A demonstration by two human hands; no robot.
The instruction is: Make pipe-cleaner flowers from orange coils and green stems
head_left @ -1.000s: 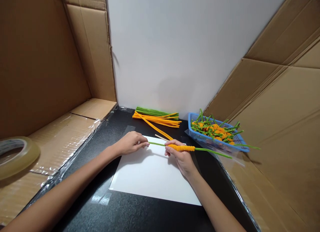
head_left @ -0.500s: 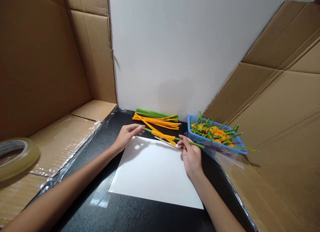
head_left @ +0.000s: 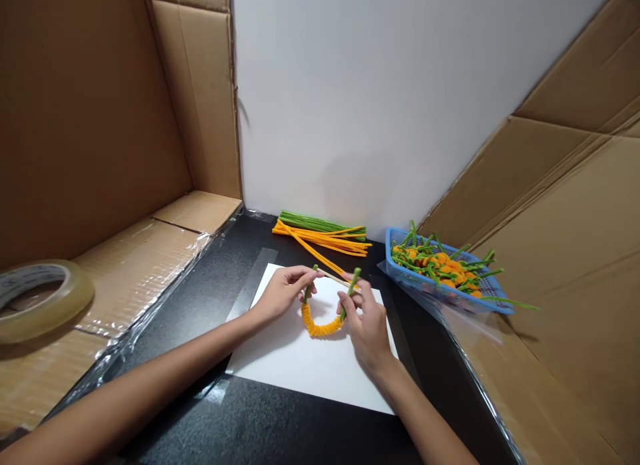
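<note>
Orange coil (head_left: 323, 330), bent U-shaped
Left hand (head_left: 284, 294) and right hand (head_left: 369, 326), both pinched closed, hold its green ends (head_left: 355, 279) over white paper (head_left: 310, 366)

Tape roll (head_left: 83, 298) cut off at left edge; print inside it too small to read. Left hand (head_left: 287, 293) covers a bit of the green stem (head_left: 306, 295) at its pinch. Thin stick's (head_left: 334, 277) right end lost behind right hand (head_left: 369, 325). Basket (head_left: 425, 286) floor buried under green-and-orange pieces (head_left: 453, 268); can't count them. Forearms (head_left: 165, 375) and table (head_left: 280, 425) run off the bottom.
</note>
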